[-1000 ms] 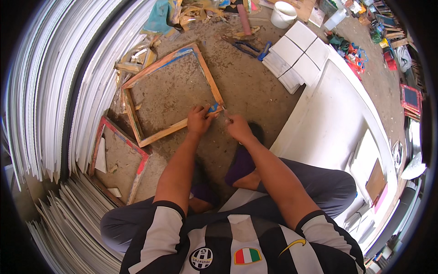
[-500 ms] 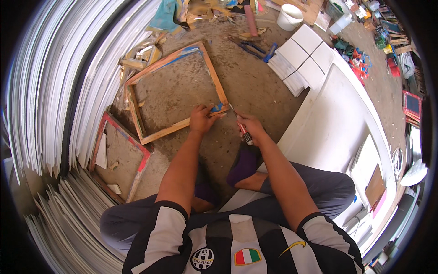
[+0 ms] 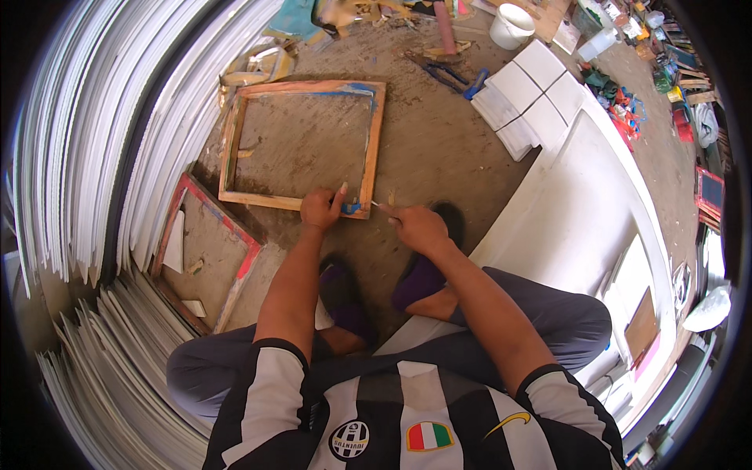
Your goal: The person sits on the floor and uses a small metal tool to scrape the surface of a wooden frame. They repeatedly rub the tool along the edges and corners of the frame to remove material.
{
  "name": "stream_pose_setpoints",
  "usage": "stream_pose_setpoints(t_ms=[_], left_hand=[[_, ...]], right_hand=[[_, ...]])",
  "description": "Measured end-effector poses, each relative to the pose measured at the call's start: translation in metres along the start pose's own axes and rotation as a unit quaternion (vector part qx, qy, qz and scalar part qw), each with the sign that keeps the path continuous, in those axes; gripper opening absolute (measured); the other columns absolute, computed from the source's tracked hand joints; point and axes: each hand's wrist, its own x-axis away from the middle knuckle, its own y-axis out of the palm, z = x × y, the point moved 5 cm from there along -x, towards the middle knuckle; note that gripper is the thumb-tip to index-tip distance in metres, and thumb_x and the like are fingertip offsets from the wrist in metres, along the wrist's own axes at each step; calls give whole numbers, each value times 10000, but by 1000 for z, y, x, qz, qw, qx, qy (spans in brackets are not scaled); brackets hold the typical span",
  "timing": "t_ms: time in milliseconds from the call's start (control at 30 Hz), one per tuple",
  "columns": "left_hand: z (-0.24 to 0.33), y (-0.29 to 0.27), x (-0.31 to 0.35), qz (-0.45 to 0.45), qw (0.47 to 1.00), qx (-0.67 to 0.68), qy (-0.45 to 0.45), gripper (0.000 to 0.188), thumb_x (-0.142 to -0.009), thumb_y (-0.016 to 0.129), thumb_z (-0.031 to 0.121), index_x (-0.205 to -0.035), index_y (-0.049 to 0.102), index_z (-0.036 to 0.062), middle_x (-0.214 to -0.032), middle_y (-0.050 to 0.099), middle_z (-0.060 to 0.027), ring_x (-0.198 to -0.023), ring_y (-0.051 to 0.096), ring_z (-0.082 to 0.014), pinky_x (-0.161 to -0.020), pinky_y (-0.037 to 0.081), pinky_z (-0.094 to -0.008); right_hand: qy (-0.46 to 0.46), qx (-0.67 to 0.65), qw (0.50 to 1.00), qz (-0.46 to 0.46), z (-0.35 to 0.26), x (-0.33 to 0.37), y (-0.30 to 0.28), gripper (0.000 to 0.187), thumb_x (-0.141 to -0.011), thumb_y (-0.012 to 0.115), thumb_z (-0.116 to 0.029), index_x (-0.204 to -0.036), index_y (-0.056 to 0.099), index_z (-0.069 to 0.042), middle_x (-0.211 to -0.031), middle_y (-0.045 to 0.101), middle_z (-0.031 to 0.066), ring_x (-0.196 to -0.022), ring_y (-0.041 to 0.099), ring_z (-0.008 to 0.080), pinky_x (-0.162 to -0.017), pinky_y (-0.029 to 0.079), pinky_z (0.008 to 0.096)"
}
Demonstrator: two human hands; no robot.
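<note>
A wooden frame (image 3: 374,141) with traces of blue paint lies on the floor before me, its near right corner towards my hands. My left hand (image 3: 319,210) is closed over its near rail, thumb sticking up, beside a blue patch (image 3: 350,208) at that corner. In my closed right hand (image 3: 421,229) is a hand tool with a thin metal blade (image 3: 380,205). Its tip meets or almost meets the outer edge of the corner; I cannot tell which. My fingers hide most of its handle.
A red-painted frame (image 3: 249,258) lies at the left, beside stacks of white sheets (image 3: 86,149). Blue-handled pliers or cutters (image 3: 472,84), white blocks (image 3: 523,98) and a white bucket (image 3: 511,27) are farther off. A large white panel (image 3: 560,211) is at my right.
The wooden frame has turned, its right side now nearer upright in view. Both hands have come slightly nearer me, and the tool's handle has swung mostly out of sight behind my right hand.
</note>
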Motion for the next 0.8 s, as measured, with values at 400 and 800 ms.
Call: stream_pose_setpoints(t_ms=[400, 800], left_hand=[[1, -6, 1, 13, 997, -78, 26, 475, -973, 652, 424, -661, 717, 71, -691, 672, -120, -717, 652, -321, -648, 536, -454], [1, -4, -1, 28, 997, -65, 39, 455, -973, 659, 399, -663, 723, 72, -690, 671, -114, -729, 657, -310, -635, 534, -455]], right_hand=[[1, 74, 996, -53, -28, -13, 29, 344, -1006, 547, -229, -1318, 687, -189, -973, 734, 195, -952, 727, 378, -837, 578, 506], [12, 115, 990, -77, -61, -8, 25, 296, -968, 512, -109, -1121, 750, -24, -956, 748, 201, -933, 750, 360, -797, 603, 498]])
